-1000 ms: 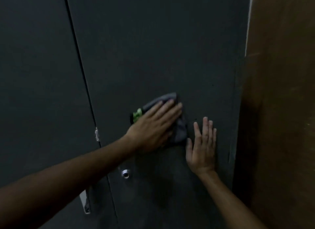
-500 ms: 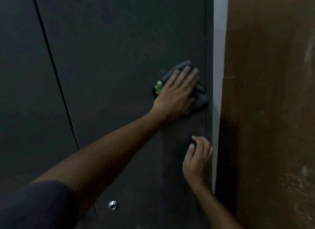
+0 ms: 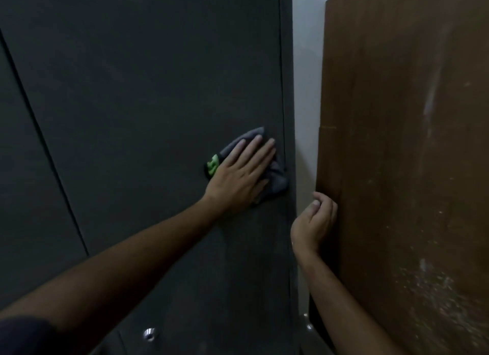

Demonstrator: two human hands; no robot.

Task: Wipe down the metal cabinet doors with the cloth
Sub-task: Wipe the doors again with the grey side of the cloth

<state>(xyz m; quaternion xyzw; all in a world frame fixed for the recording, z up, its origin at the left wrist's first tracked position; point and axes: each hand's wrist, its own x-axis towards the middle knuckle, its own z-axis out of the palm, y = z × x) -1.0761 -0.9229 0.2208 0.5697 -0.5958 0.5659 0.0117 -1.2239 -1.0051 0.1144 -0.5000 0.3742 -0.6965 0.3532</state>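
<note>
A dark grey metal cabinet door [image 3: 148, 90] fills the middle of the view, with a second door [image 3: 23, 175] to its left past a vertical seam. My left hand [image 3: 240, 175] lies flat on a grey cloth [image 3: 277, 177] with a green tag, pressing it against the right door close to its right edge. My right hand [image 3: 315, 222] is off the door, fingers loosely curled, resting against the edge of a brown wooden panel [image 3: 407, 143]; it holds nothing.
A round silver lock [image 3: 149, 334] sits low on the right door. A narrow strip of white wall [image 3: 307, 90] separates the cabinet from the wooden panel, which stands close on the right.
My left hand has carried the cloth rightward across the door to its right edge. My right hand has left the door, curled its fingers and moved against the wooden panel.
</note>
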